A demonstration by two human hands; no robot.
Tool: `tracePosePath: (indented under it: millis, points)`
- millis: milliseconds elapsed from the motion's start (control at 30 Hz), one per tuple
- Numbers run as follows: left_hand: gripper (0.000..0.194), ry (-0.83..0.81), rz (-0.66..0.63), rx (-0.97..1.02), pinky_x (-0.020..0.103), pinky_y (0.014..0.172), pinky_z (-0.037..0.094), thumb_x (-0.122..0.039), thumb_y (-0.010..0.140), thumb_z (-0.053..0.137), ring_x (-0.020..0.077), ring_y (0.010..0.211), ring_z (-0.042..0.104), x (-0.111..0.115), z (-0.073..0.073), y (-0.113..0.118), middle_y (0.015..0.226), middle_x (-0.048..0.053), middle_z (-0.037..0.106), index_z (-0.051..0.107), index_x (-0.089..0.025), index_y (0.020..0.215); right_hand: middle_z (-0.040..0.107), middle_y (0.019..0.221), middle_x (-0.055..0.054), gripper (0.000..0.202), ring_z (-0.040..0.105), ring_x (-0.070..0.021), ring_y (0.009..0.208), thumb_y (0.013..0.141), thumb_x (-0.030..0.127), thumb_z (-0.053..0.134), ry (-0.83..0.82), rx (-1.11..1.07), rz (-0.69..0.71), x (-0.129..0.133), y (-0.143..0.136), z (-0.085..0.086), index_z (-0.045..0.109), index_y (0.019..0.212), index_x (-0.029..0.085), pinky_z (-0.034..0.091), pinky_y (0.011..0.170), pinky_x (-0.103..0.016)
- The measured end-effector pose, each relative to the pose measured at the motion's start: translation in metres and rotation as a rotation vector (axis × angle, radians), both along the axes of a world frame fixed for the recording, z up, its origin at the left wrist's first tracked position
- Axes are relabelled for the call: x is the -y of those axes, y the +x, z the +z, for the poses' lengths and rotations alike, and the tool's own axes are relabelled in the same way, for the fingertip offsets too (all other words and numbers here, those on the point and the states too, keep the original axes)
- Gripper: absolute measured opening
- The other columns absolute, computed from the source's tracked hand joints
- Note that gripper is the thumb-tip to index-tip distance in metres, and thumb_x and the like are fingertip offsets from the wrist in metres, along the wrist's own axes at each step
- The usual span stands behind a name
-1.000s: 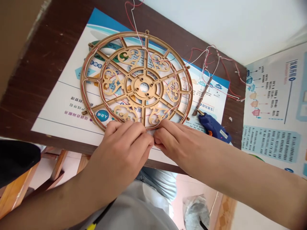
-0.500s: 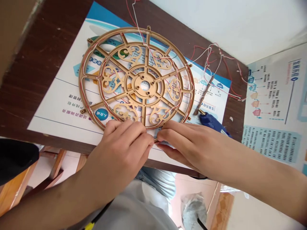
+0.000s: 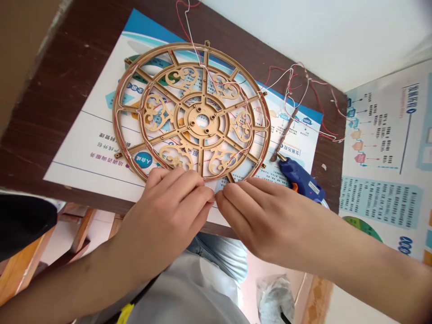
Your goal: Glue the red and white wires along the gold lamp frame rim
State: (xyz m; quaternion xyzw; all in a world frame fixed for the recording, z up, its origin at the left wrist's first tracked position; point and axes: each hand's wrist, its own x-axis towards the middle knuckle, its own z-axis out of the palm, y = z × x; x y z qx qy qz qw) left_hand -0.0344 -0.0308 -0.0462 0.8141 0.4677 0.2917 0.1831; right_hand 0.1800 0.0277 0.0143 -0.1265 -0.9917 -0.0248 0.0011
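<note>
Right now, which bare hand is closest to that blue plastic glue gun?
The right hand: the blue plastic glue gun lies just beyond it. The left hand is farther off, on the right hand's other side.

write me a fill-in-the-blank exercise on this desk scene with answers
The round gold openwork frame holds ____ gold scrollwork panels. The thin wires trailing off its far edge are red and ____. Of the left hand and right hand, the ____ is nearer the blue metal-tipped glue gun.

Missing words: six; white; right.
</note>
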Motion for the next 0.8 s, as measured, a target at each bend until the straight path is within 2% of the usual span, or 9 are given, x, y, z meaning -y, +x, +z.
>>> tracePosePath:
  millis: [167, 333, 567, 667, 800]
  points:
    - [0.024, 0.001, 0.006, 0.005, 0.042, 0.083, 0.037, -0.011, 0.113, 0.053, 0.0223, 0.088, 0.059, 0.0, 0.0, 0.0, 0.091, 0.003, 0.066, 0.069, -0.017, 0.095, 0.052, 0.066, -0.003, 0.033, 0.042, -0.0215, 0.058, 0.1, 0.001, 0.056, 0.112, 0.051, -0.021, 0.012, -0.011, 0.001, 0.062, 0.073, 0.02, 0.028, 0.056, -0.039]
    - [0.025, -0.022, 0.012, 0.02, 0.04, 0.083, 0.037, -0.013, 0.113, 0.056, 0.0213, 0.086, 0.057, 0.0, 0.0, 0.001, 0.088, 0.001, 0.063, 0.067, -0.018, 0.091, 0.052, 0.068, -0.003, 0.031, 0.043, -0.0221, 0.058, 0.098, 0.002, 0.056, 0.175, 0.062, -0.017, 0.018, -0.012, -0.002, 0.063, 0.074, 0.02, 0.024, 0.06, -0.041]
    - [0.024, -0.04, 0.029, 0.023, 0.039, 0.085, 0.038, -0.015, 0.113, 0.056, 0.0196, 0.087, 0.059, -0.001, 0.0, 0.0, 0.09, 0.0, 0.065, 0.068, -0.018, 0.092, 0.051, 0.072, -0.003, 0.028, 0.043, -0.0229, 0.061, 0.094, 0.001, 0.053, 0.135, 0.188, 0.028, 0.01, -0.011, 0.008, 0.064, 0.077, 0.02, 0.024, 0.063, -0.042]
    - [0.024, -0.041, 0.036, 0.012, 0.039, 0.084, 0.038, -0.014, 0.113, 0.055, 0.0189, 0.087, 0.059, 0.0, 0.0, 0.0, 0.09, -0.001, 0.065, 0.067, -0.018, 0.092, 0.053, 0.075, -0.004, 0.028, 0.043, -0.0243, 0.066, 0.096, 0.001, 0.053, 0.07, 0.121, 0.019, 0.007, -0.005, 0.0, 0.066, 0.08, 0.02, 0.026, 0.066, -0.041]
    - [0.024, -0.046, 0.043, 0.012, 0.038, 0.086, 0.039, -0.016, 0.114, 0.056, 0.018, 0.088, 0.061, 0.0, -0.001, 0.002, 0.092, -0.001, 0.067, 0.067, -0.019, 0.094, 0.049, 0.075, -0.005, 0.031, 0.035, -0.0265, 0.069, 0.098, 0.001, 0.05, 0.018, -0.003, -0.027, 0.005, 0.004, -0.015, 0.064, 0.078, 0.021, 0.024, 0.067, -0.042]
